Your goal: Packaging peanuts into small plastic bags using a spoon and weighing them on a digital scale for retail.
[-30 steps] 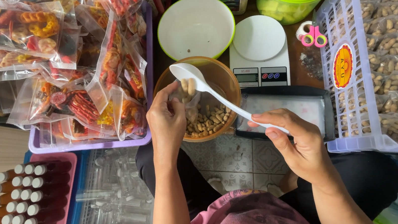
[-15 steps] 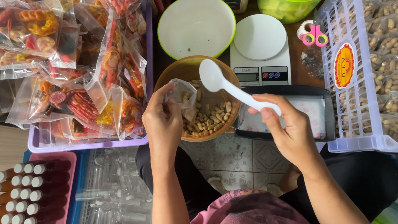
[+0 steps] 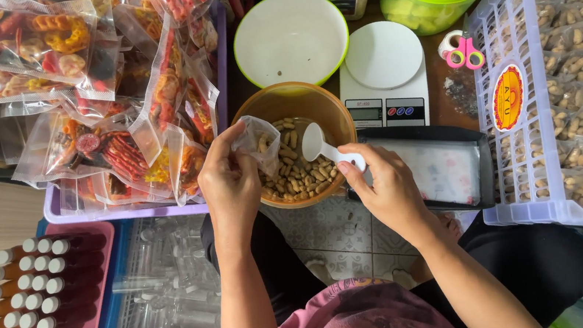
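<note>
My left hand point(image 3: 229, 181) pinches a small clear plastic bag point(image 3: 257, 140) with a few peanuts in it, held over the left rim of a brown bowl point(image 3: 314, 98). Shelled peanuts point(image 3: 297, 174) fill the bottom of the bowl. My right hand point(image 3: 381, 182) grips the handle of a white plastic spoon point(image 3: 322, 145), whose scoop points down into the bowl just above the peanuts, a little right of the bag.
A white kitchen scale point(image 3: 383, 67) and a white-and-green bowl point(image 3: 289, 37) sit behind the brown bowl. A purple tray point(image 3: 60, 214) of snack bags lies left, a white crate point(image 3: 545, 203) of peanut bags right, a black sealer point(image 3: 440, 168) beside my right hand, capped bottles point(image 3: 35, 307) lower left.
The spoon has swung down from a raised position above the bag into the bowl. My right hand moved left toward the bowl. My left hand keeps holding the bag.
</note>
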